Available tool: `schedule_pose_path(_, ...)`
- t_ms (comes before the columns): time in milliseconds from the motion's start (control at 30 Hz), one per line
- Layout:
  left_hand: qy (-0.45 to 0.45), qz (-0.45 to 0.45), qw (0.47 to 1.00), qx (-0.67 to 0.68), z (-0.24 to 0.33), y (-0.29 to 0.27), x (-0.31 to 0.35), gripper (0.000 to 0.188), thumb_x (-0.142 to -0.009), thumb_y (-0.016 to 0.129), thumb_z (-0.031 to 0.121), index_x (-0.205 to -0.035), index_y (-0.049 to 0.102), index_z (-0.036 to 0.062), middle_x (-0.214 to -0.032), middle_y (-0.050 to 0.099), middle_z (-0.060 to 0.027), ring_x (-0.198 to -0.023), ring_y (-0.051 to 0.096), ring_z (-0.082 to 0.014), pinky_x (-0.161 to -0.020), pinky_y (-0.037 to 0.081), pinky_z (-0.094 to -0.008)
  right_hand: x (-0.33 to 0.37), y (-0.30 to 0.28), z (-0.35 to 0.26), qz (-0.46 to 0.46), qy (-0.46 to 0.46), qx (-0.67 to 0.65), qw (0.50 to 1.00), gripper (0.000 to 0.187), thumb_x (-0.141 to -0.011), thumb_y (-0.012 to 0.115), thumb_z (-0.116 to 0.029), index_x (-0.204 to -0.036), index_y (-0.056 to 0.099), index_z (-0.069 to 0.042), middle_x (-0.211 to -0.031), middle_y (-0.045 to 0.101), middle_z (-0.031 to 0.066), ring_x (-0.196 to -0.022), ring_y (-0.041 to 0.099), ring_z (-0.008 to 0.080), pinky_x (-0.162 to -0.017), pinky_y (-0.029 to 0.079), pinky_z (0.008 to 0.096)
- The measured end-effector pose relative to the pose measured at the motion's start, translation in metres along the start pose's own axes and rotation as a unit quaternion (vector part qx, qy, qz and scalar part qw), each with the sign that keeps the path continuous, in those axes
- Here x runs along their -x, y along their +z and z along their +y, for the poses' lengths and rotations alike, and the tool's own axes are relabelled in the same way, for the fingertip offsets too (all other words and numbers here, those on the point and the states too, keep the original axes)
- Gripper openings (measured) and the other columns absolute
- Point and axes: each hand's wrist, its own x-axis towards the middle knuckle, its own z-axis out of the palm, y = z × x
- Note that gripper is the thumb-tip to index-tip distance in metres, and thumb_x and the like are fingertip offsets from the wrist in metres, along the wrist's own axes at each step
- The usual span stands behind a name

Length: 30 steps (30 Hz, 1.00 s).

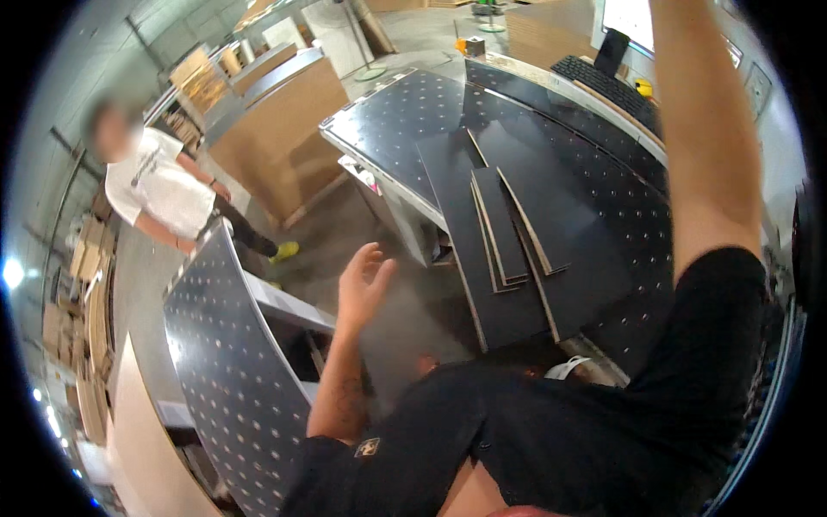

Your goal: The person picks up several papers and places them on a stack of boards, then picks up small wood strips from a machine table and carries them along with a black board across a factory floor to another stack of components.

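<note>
Your left hand [366, 280] is loosely curled, holding nothing; your right is out of frame, grip unknown. Narrow black strips [504, 228] lie on dark panels [462, 224] atop the dotted table [392, 102]. Steady strips if shifting panels.

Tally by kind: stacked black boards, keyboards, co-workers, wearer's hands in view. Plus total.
Flat black boards with pale edges: at least 3 (overlapping)
Black rectangular keyboard: 1
White-shirted co-worker: 1
Bare left hand: 1
Total: at least 6
</note>
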Motion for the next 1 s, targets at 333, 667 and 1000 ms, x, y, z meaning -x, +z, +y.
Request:
schedule_pose_path(333,-0.042,-0.150,0.982,0.105,-0.069,-0.030,-0.056,0.040,-0.102,0.059,0.022,-0.135,0.059,0.0006,-0.122,0.067,-0.0132,-0.107,0.064,-0.0225,-0.095,0.051,-0.0350,0.222,0.036,0.035,-0.276,0.066,0.128,0.950,0.055,-0.091,0.066,-0.046,-0.133,0.060,-0.010,-0.143,0.052,0.0215,-0.119,0.061,0.0395,-0.099,0.052,0.0456)
schedule_pose_path(667,0.223,-0.153,0.954,-0.130,-0.082,0.015,-0.161,0.042,-0.106,0.053,0.038,-0.120,0.070,0.0019,-0.119,0.069,-0.0182,-0.108,0.065,-0.0314,-0.099,0.052,-0.0398,0.505,-0.441,-0.242,0.136,0.605,0.732,0.281,0.055,-0.087,0.071,-0.050,-0.114,0.071,-0.002,-0.118,0.068,0.0216,-0.114,0.065,0.0364,-0.095,0.052,0.0475)
schedule_pose_path(1000,0.117,-0.246,0.947,-0.168,0.058,0.128,-0.119,0.046,-0.106,0.052,0.041,-0.125,0.068,0.0034,-0.123,0.069,-0.0160,-0.108,0.066,-0.0282,-0.098,0.053,-0.0368,0.668,-0.440,-0.385,0.192,0.657,0.707,0.177,0.047,-0.091,0.066,-0.048,-0.120,0.068,-0.010,-0.129,0.061,0.0228,-0.119,0.059,0.0413,-0.102,0.048,0.0504)
